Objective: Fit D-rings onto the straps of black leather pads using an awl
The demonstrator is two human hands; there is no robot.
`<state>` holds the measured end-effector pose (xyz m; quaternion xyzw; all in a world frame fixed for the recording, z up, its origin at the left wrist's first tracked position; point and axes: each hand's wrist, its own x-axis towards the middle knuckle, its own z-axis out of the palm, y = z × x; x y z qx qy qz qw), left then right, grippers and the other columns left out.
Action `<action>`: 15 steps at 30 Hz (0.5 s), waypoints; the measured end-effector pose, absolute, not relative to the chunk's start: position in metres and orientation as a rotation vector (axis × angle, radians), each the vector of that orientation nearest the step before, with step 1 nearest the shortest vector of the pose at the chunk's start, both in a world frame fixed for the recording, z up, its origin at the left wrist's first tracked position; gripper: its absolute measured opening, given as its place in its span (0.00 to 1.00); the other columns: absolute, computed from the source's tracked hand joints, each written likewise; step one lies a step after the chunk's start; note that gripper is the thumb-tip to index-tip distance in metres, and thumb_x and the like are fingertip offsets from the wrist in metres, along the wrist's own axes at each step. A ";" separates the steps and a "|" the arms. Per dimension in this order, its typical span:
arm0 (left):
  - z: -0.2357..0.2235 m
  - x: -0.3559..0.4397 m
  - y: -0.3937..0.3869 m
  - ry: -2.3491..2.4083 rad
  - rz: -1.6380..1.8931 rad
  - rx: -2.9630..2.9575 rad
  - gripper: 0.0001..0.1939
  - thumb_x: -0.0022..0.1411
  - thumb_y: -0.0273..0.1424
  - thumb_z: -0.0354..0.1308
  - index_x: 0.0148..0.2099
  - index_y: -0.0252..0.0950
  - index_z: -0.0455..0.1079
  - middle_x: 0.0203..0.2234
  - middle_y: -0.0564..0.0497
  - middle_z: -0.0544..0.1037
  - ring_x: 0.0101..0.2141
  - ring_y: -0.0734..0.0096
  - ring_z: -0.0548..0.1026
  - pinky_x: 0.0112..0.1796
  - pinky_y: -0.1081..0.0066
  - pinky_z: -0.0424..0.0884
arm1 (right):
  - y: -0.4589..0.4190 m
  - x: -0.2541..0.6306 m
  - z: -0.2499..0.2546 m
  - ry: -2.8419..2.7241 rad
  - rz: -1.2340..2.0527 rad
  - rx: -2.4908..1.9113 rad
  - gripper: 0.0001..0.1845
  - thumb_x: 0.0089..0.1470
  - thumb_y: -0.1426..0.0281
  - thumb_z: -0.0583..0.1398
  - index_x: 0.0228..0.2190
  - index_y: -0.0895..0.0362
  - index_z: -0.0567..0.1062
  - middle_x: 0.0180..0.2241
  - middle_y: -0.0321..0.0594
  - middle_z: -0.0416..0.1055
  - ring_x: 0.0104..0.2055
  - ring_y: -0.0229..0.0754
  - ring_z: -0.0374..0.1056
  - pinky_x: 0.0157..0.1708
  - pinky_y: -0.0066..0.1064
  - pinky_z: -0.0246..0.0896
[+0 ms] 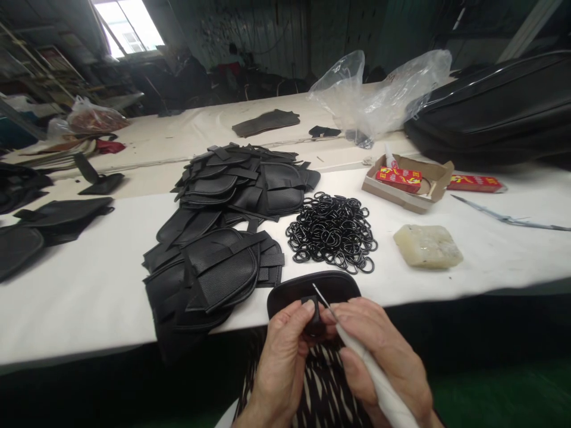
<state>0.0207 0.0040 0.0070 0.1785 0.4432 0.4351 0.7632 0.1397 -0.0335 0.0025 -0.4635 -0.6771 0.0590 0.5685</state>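
Note:
My left hand (281, 356) pinches a small black strap tab (313, 312) on a black leather piece (312, 286) that rests at the table's near edge. My right hand (383, 356) is closed on a white-handled tool (379, 380) whose thin metal tip (320, 295) points at the tab. Just beyond lies a heap of black metal rings (332, 229). Left of my hands is a stack of black leather pieces (209, 279), with a second stack (245, 181) behind it.
A pale waxy block (427, 245) lies right of the rings. An open cardboard box (408, 181) holds a red packet. Scissors (508, 219), a clear plastic bag (379, 98) and black bags (495, 113) lie at right. More leather parts (40, 229) lie at left.

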 end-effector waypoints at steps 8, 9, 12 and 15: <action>0.011 0.021 0.005 1.048 0.889 0.432 0.09 0.54 0.31 0.62 0.30 0.28 0.74 0.23 0.44 0.80 0.25 0.67 0.77 0.33 0.68 0.73 | -0.057 0.176 0.024 -0.963 0.476 -1.429 0.05 0.53 0.67 0.58 0.30 0.53 0.75 0.26 0.35 0.74 0.28 0.38 0.68 0.28 0.24 0.65; 0.011 0.022 0.005 1.048 0.888 0.436 0.08 0.53 0.31 0.62 0.30 0.28 0.74 0.23 0.44 0.80 0.25 0.67 0.77 0.33 0.68 0.73 | -0.057 0.181 0.024 -0.933 0.483 -1.430 0.05 0.52 0.67 0.59 0.29 0.53 0.75 0.25 0.35 0.74 0.27 0.38 0.67 0.28 0.23 0.65; 0.015 0.024 0.010 1.058 0.887 0.438 0.07 0.52 0.30 0.63 0.30 0.29 0.74 0.24 0.44 0.80 0.25 0.66 0.78 0.32 0.68 0.74 | -0.056 0.195 0.026 -0.930 0.451 -1.440 0.05 0.51 0.66 0.59 0.28 0.54 0.74 0.24 0.36 0.73 0.27 0.38 0.66 0.27 0.22 0.63; 0.021 0.028 0.019 1.092 0.882 0.438 0.07 0.51 0.29 0.64 0.30 0.28 0.74 0.24 0.43 0.80 0.25 0.65 0.78 0.32 0.69 0.75 | -0.055 0.207 0.032 -0.994 0.364 -1.507 0.08 0.52 0.64 0.59 0.26 0.55 0.74 0.23 0.36 0.71 0.24 0.38 0.64 0.24 0.24 0.63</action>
